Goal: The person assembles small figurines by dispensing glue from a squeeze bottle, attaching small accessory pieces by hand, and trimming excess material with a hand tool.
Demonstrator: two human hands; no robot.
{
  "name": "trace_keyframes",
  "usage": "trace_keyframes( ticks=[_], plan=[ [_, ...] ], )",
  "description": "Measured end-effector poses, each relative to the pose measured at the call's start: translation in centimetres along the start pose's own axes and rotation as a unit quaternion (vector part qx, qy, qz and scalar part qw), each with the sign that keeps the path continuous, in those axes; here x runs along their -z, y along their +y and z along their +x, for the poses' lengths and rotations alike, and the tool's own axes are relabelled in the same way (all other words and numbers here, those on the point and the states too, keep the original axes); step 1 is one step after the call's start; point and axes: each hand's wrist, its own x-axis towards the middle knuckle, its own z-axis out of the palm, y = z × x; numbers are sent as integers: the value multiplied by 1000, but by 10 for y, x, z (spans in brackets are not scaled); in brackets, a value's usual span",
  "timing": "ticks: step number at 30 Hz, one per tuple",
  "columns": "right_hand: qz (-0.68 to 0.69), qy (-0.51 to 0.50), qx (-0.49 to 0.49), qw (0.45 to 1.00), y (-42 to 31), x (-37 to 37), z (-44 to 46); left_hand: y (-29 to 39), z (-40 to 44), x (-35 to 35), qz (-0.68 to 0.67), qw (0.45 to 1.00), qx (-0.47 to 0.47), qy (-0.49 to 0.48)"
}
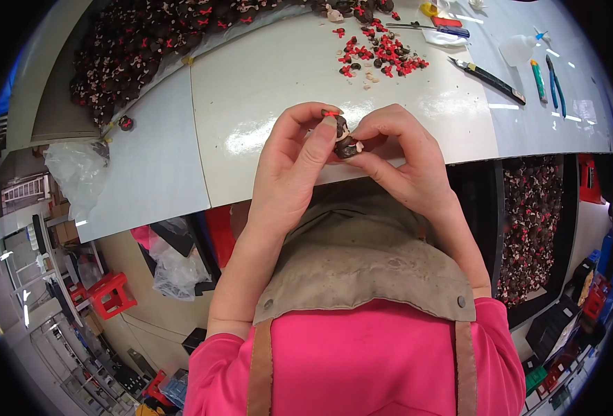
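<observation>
Over the front edge of the pale table (244,159), both my hands hold one small dark brown figurine (347,147) with a red bow on top and pale parts. My left hand (299,149) grips its upper side, thumb and fingers pressed near the bow. My right hand (400,149) pinches the lower right side of the figurine, by a small pale piece. Fingers hide part of the figurine. Beyond my hands, small red bows (390,55) lie scattered with dark and pale bits.
A large heap of similar dark pieces (133,48) lies at the back left. At the right are a black craft knife (490,80), a screwdriver (452,31), blue pliers (556,87) and a white bottle (518,50). A filled tray (530,229) stands below the table edge.
</observation>
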Motion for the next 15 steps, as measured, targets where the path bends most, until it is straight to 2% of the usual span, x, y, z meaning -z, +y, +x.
trace_keyframes(
  ticks=[15],
  plan=[
    [37,-19,-2,999,1,1,-1,0,5,7,-1,998,30,-50]
  ],
)
